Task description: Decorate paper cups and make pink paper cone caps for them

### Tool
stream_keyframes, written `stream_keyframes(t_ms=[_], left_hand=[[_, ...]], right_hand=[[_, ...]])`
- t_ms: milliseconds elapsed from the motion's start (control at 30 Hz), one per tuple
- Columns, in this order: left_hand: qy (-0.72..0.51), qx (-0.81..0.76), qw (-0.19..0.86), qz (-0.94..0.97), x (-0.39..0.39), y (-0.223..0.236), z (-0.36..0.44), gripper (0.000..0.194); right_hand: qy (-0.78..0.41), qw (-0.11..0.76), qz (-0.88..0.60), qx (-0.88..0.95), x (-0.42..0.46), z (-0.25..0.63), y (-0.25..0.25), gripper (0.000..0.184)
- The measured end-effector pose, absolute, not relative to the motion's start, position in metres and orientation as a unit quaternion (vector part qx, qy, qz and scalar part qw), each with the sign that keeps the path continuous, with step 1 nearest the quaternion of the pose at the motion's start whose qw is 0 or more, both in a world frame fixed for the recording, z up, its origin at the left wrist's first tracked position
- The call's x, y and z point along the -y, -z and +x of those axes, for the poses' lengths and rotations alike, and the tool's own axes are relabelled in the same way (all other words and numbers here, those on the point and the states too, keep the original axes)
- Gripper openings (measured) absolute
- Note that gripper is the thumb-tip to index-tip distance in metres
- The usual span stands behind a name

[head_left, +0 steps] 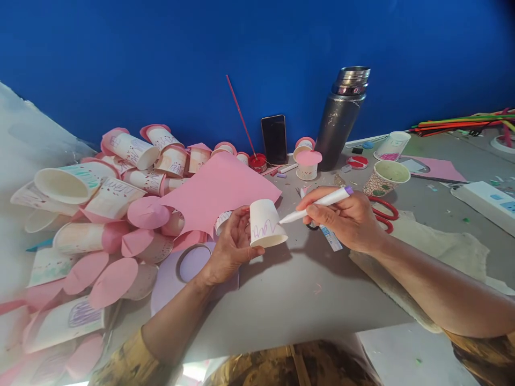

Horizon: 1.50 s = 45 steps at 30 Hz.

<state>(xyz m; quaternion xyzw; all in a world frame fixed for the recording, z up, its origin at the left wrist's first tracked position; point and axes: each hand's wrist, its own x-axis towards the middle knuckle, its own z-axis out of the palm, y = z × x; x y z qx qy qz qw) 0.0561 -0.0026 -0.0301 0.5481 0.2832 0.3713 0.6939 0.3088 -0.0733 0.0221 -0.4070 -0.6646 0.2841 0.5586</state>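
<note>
My left hand point(233, 244) is closed on a white paper cup point(266, 217), held upside down and a little tilted, its wide rim facing down. Purple wavy marks run along the cup's side. In my right hand point(346, 217) is a white marker point(317, 206) with a purple end, and its tip touches the cup or is very close to it. Just behind my left hand lies a pink paper sheet point(217, 187) with rounded cutouts. Below my left wrist are a purple paper piece point(169, 281) and a ring-shaped roll point(189, 262).
Many decorated cups with pink paper discs point(148, 213) pile up at the left. A dark bottle point(341, 126) and a phone point(274, 139) stand by the blue wall. Red-handled scissors point(388, 209), a patterned cup point(386, 178), a cloth point(438, 244) and a power strip point(486, 201) lie at the right.
</note>
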Motion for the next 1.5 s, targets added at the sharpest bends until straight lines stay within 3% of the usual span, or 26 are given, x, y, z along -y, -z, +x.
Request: stream_keyframes(t_ms=[400, 567, 733, 800, 1000, 1133, 1200, 1333, 1500], left_hand=[[-0.373, -0.31, 0.668, 0.564, 0.004, 0.03, 0.054, 0.088], [-0.364, -0.302, 0.693, 0.545, 0.007, 0.029, 0.056, 0.086], [-0.334, -0.287, 0.727, 0.527, 0.016, 0.027, 0.059, 0.087], [-0.322, -0.281, 0.728, 0.536, 0.018, 0.027, 0.059, 0.088], [-0.364, -0.208, 0.641, 0.643, 0.006, 0.028, 0.052, 0.098], [-0.345, -0.203, 0.615, 0.679, 0.0, 0.027, 0.049, 0.082], [-0.357, -0.212, 0.63, 0.656, -0.001, 0.026, 0.049, 0.078], [-0.381, -0.229, 0.652, 0.614, -0.001, 0.028, 0.052, 0.08], [-0.383, -0.23, 0.652, 0.613, -0.001, 0.03, 0.053, 0.08]], right_hand=[[-0.373, 0.553, -0.394, 0.632, 0.069, 0.312, -0.02, 0.027], [-0.313, 0.577, -0.435, 0.616, 0.066, 0.307, -0.018, 0.03], [-0.256, 0.447, -0.473, 0.714, 0.065, 0.3, -0.011, 0.095], [-0.217, 0.418, -0.482, 0.739, 0.065, 0.299, -0.008, 0.101], [-0.117, 0.363, -0.484, 0.788, 0.064, 0.296, -0.003, 0.089], [-0.121, 0.354, -0.469, 0.8, 0.065, 0.298, -0.006, 0.092], [-0.142, 0.408, -0.452, 0.78, 0.067, 0.302, -0.011, 0.077], [-0.209, 0.528, -0.413, 0.712, 0.074, 0.31, -0.025, 0.027], [-0.294, 0.531, -0.352, 0.712, 0.08, 0.311, -0.029, 0.021]])
